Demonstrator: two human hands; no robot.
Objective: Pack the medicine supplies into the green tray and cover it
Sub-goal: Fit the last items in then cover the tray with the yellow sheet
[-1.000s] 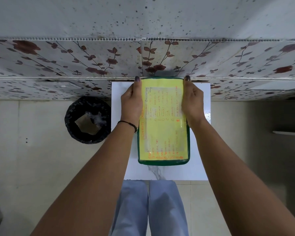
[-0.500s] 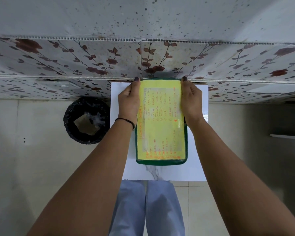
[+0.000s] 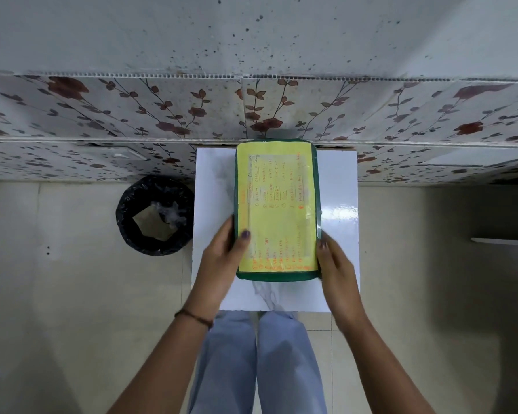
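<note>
The green tray [image 3: 277, 277] lies lengthwise on the small white table [image 3: 338, 186], covered by a lid with a yellow sheet of orange handwriting [image 3: 277, 210]. Whatever lies inside is hidden by the lid. My left hand [image 3: 222, 258] holds the tray's near left side, thumb on top of the yellow lid. My right hand [image 3: 337, 268] presses against the near right side, fingers along the green edge.
A black bin [image 3: 154, 216] lined with a black bag stands on the floor left of the table. A floral-patterned wall ledge [image 3: 251, 115] runs right behind the table's far edge. My legs in light blue trousers [image 3: 257, 363] are under the table's near edge.
Both hands slid from the far end of the covered tray back to its near end. The tray itself stayed in place on the table.
</note>
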